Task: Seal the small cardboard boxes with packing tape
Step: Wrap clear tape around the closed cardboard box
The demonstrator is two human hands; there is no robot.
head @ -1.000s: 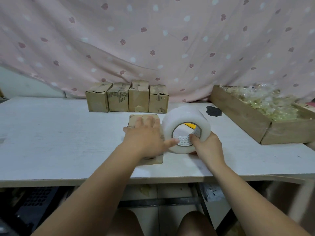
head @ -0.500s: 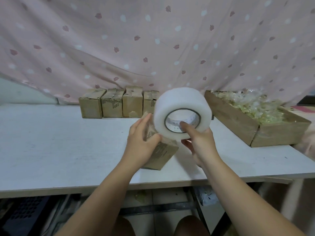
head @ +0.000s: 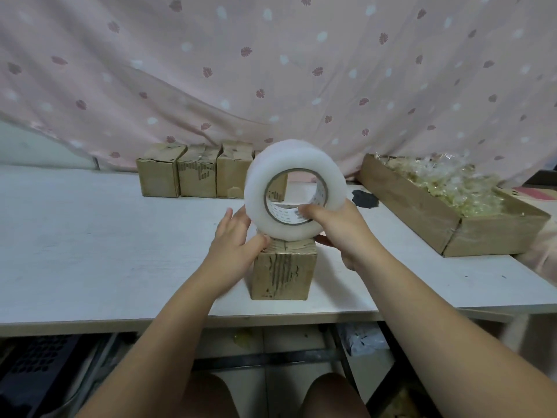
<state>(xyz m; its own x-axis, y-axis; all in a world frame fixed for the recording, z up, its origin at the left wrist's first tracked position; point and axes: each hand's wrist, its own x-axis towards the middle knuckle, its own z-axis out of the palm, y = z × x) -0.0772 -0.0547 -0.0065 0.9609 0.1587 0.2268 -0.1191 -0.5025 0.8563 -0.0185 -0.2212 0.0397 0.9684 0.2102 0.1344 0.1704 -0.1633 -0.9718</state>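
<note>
On my head feed, the tape roll (head: 254,197) sits dead centre, raised on edge just above the small box (head: 281,273) I am sealing. That box stands upright near the front edge of the worktop (head: 105,236), and the roll's lower rim meets its top.

My right hand (head: 340,233) grasps the roll, thumb hooked into the core and fingers curled beneath. My left hand (head: 235,251) is released: its fingers lie fairly straight against the roll's left side and its thumb presses at the box's top corner. I cannot tell whether it has a loose tape end.

The roll blocks much of my view behind. A row of boxes (head: 197,176) lines the back of the worktop, and the rightmost shows only through the core. To the right lies a shallow cardboard tray (head: 422,212) heaped with crinkly clear packets (head: 452,188), and a dark patch (head: 364,199) marks the worktop beside it. A pink spotted cloth (head: 271,70) hangs behind everything.

The roll is thick, milky and smooth, with a printed paper core. The boxes are worn brown card with scuffed black print. The worktop is white and faintly grained.
</note>
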